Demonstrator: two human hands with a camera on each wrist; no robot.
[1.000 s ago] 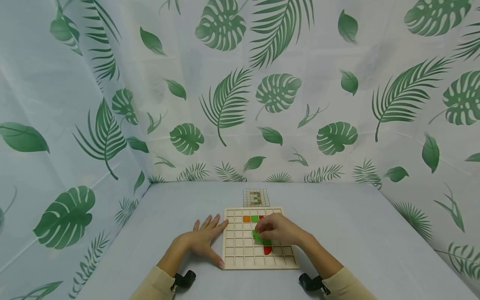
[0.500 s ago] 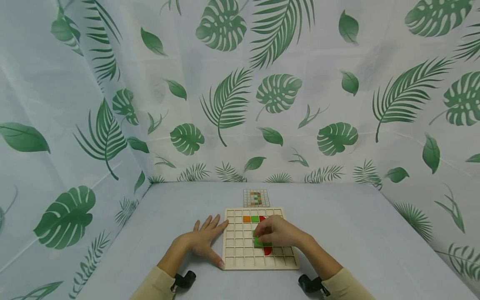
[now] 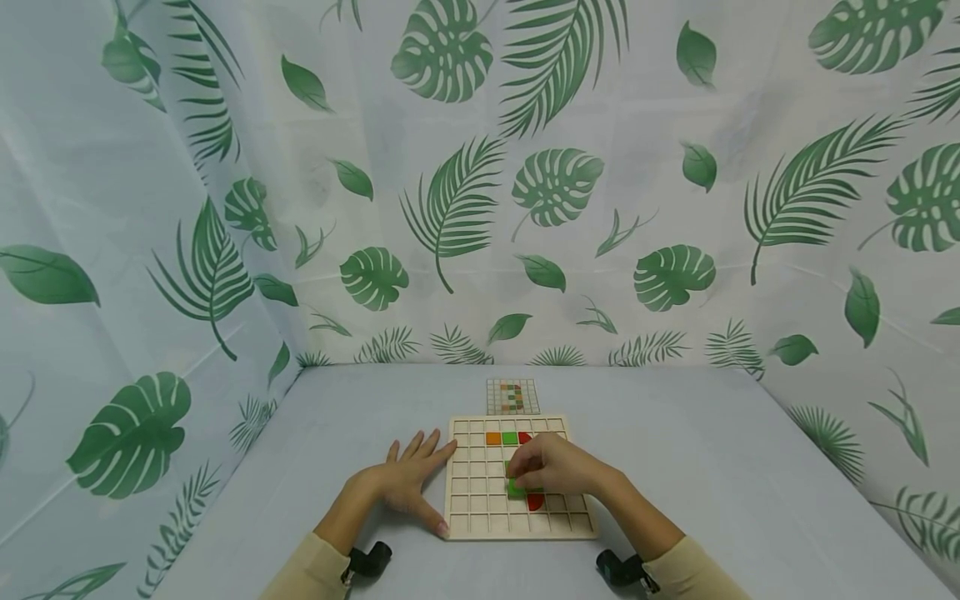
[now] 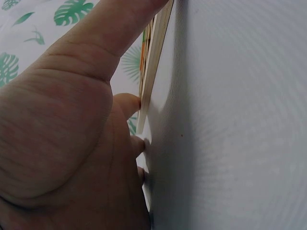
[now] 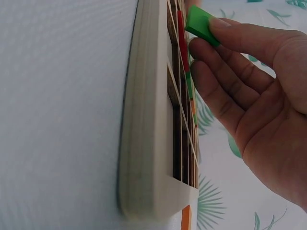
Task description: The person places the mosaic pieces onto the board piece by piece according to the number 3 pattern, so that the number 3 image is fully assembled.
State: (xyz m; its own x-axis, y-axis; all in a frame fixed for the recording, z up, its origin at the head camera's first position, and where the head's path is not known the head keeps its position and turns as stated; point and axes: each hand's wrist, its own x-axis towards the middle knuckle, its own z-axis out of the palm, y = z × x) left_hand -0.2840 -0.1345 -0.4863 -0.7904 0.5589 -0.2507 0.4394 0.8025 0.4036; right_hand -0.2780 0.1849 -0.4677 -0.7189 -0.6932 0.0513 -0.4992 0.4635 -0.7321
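Note:
A pale wooden grid board [image 3: 487, 525] lies on the table, with an orange square tile [image 3: 493, 438], a green tile [image 3: 510, 437] and a red piece [image 3: 524, 437] in an upper row. My right hand [image 3: 558, 467] is over the board, pinching a green square tile [image 5: 200, 23] between thumb and fingers, and it hides part of the grid. Just below that hand, a red rounded piece [image 3: 535, 502] sits in a cell. Spread at the board's left side is my left hand [image 3: 408, 479], its thumb at the lower left corner and a fingertip at the left edge.
Beyond the board lies a small card [image 3: 513, 396] printed with a grid of coloured squares. A pale cloth covers the table [image 3: 675, 433]. Leaf-patterned curtains [image 3: 465, 317] stand behind and at both sides.
The green tile in my right hand has come slightly nearer to me and lies less tilted. My left hand has stayed in place at the board's edge.

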